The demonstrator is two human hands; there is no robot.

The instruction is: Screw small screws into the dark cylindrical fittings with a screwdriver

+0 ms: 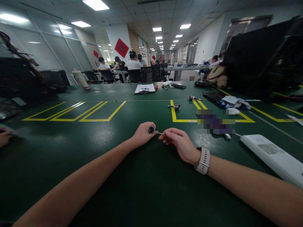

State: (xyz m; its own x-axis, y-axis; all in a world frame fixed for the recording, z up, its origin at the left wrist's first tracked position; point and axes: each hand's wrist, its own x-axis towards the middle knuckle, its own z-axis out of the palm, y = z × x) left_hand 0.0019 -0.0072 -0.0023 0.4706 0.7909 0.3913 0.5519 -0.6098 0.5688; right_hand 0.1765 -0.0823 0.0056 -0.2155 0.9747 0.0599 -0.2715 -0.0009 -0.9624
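Note:
My left hand (144, 133) is closed around a small round metal part (151, 130), whose dark hollow end faces me. My right hand (176, 140), with a pale-banded watch at the wrist, pinches a thin metal rod (159, 133). The rod's tip reaches the side of the metal part; whether it goes into it I cannot tell. Beyond my hands, two similar metal parts with shafts lie on the green table: one (174, 107) across the yellow tape, another (194, 98) farther back.
A white power strip (272, 154) lies at the right, near a blurred-out object (214, 123). Gloves (234, 102), a clipboard with paper (145, 88) and a black phone (178, 86) are farther back. Another person's hand (5, 137) shows at the left edge.

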